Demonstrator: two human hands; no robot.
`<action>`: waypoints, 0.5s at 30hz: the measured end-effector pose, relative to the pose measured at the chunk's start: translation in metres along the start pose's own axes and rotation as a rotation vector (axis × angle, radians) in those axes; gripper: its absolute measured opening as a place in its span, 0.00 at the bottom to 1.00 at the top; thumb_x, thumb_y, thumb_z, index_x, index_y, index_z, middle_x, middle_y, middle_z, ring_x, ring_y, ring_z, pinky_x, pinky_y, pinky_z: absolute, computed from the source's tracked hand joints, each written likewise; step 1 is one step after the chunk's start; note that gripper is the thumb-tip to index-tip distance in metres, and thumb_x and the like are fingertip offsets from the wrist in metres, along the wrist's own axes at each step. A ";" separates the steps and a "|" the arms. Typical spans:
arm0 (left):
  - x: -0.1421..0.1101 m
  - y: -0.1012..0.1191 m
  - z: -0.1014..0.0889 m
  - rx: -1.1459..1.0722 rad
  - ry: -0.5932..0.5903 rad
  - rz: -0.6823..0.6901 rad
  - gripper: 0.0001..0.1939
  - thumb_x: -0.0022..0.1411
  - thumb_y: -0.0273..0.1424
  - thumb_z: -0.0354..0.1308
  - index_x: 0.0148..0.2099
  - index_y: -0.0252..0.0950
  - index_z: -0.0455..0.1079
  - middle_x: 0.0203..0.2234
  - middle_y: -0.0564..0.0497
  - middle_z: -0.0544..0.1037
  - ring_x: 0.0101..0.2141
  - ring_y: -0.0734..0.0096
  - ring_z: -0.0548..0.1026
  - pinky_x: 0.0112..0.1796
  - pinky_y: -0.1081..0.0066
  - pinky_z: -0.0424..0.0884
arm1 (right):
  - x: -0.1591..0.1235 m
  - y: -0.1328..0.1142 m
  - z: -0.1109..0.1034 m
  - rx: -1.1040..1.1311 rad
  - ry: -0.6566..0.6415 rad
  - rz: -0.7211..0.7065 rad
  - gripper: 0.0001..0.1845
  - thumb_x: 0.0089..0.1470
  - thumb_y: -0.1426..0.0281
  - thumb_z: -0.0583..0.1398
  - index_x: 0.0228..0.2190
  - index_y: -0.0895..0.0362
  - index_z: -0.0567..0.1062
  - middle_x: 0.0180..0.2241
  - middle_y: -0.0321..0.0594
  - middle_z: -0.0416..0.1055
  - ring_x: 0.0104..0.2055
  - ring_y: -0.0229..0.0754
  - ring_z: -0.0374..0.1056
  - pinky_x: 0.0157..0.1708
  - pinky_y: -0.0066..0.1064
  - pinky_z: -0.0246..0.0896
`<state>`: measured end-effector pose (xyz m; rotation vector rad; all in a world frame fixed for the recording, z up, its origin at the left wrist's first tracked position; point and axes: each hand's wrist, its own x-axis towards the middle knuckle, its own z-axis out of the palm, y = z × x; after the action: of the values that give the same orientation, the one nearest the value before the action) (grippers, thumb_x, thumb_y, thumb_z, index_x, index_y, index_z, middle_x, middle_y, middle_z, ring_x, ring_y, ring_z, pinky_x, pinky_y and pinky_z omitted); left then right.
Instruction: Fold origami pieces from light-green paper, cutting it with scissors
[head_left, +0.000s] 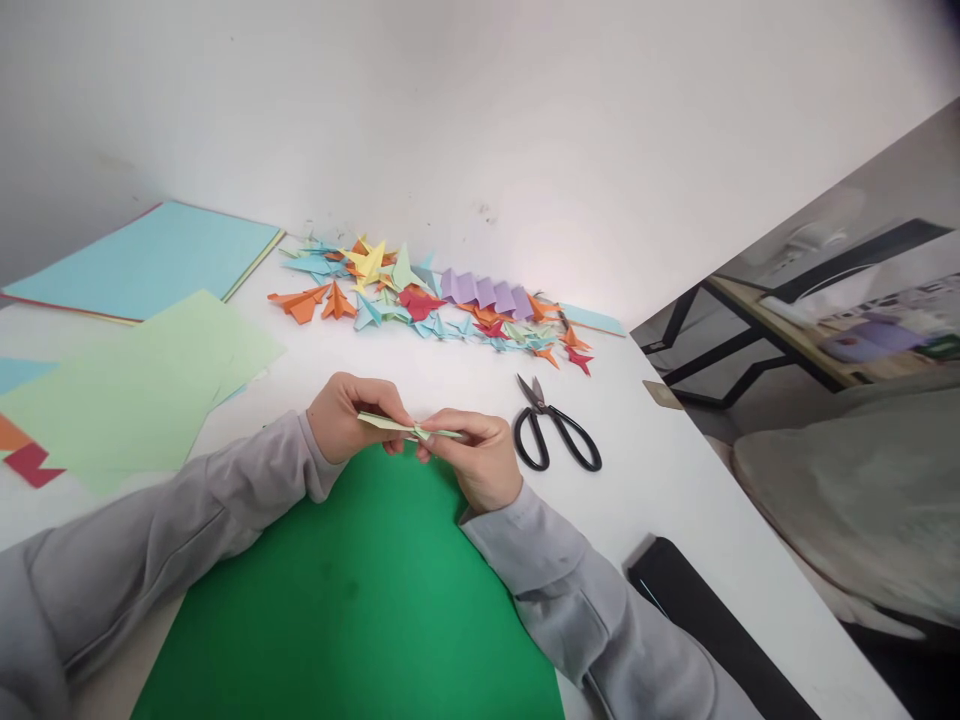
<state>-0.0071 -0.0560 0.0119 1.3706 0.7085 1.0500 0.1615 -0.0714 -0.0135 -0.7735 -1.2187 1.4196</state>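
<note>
Green mat (360,590) on tabletop (645,490). Left hand (360,410) and right hand (480,450), above mat's far end, pinch folded paper (416,430) in fingers. Scissors (544,410) right of mat.

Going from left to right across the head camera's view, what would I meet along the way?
Blue-topped paper stack → left hand → right hand → black-handled scissors → long black object.

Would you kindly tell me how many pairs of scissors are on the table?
1. The scissors lie slightly open on the white table, to the right of the right hand; no others show.
</note>
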 end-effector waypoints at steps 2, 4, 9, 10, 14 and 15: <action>0.001 0.001 -0.001 0.004 -0.023 0.001 0.07 0.39 0.28 0.67 0.23 0.32 0.73 0.18 0.52 0.72 0.17 0.72 0.72 0.18 0.72 0.70 | 0.000 0.001 -0.001 -0.020 0.004 0.010 0.09 0.36 0.77 0.66 0.25 0.55 0.78 0.21 0.34 0.75 0.20 0.35 0.69 0.20 0.26 0.66; 0.002 0.001 -0.001 0.021 -0.027 0.006 0.07 0.39 0.28 0.67 0.23 0.32 0.73 0.18 0.52 0.72 0.17 0.72 0.72 0.18 0.72 0.69 | 0.000 0.000 0.000 -0.046 0.010 0.019 0.09 0.36 0.77 0.66 0.25 0.55 0.78 0.21 0.34 0.75 0.19 0.34 0.68 0.20 0.25 0.66; 0.000 -0.001 0.001 0.071 0.020 -0.010 0.07 0.42 0.25 0.64 0.29 0.31 0.73 0.19 0.51 0.74 0.17 0.73 0.72 0.19 0.73 0.70 | -0.001 -0.006 0.003 -0.082 0.029 -0.019 0.06 0.36 0.77 0.66 0.23 0.57 0.78 0.20 0.35 0.74 0.19 0.34 0.68 0.19 0.25 0.65; -0.001 -0.001 0.001 0.075 0.012 -0.001 0.08 0.42 0.25 0.64 0.30 0.31 0.74 0.20 0.51 0.74 0.18 0.73 0.72 0.19 0.73 0.70 | -0.002 -0.007 0.004 -0.082 0.032 -0.023 0.06 0.36 0.77 0.66 0.22 0.57 0.78 0.20 0.35 0.74 0.19 0.34 0.68 0.18 0.25 0.65; -0.002 0.001 0.005 0.114 -0.016 0.055 0.06 0.44 0.25 0.63 0.29 0.31 0.75 0.20 0.51 0.73 0.19 0.72 0.72 0.20 0.73 0.70 | -0.003 -0.007 0.003 -0.057 0.061 0.004 0.05 0.35 0.77 0.66 0.20 0.57 0.78 0.17 0.33 0.73 0.16 0.33 0.66 0.15 0.23 0.62; -0.003 0.002 0.006 0.113 -0.015 0.053 0.05 0.44 0.25 0.63 0.29 0.31 0.75 0.20 0.51 0.73 0.19 0.73 0.72 0.20 0.73 0.69 | -0.003 -0.006 0.003 -0.043 0.064 0.009 0.05 0.35 0.77 0.66 0.20 0.57 0.77 0.17 0.33 0.72 0.15 0.32 0.65 0.14 0.23 0.61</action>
<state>-0.0032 -0.0612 0.0145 1.5002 0.7328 1.0532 0.1614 -0.0759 -0.0078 -0.8487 -1.2015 1.3690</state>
